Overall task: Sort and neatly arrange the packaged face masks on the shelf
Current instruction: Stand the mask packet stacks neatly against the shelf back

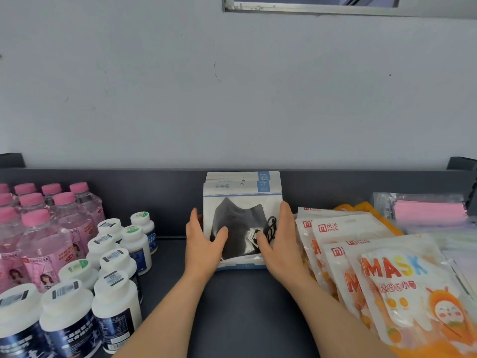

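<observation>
A small stack of white-and-blue packets, each with a black mask (242, 202) behind a clear window, leans against the dark back wall of the shelf (167, 187) at the centre. My left hand (204, 244) holds the stack's left edge, thumb on the front. My right hand (280, 241) holds the right edge the same way. To the right lies a fanned row of white-and-orange "MASK" packets (402, 288) with a cartoon figure. Behind them, at the far right, sit clear bags of pink masks (428, 210).
Pink-capped soda bottles (49, 228) crowd the left end of the shelf. White-lidded supplement jars (113, 267) stand in rows beside them, close to my left forearm. A grey wall rises behind the shelf. Dark bare shelf surface (245, 306) lies between my forearms.
</observation>
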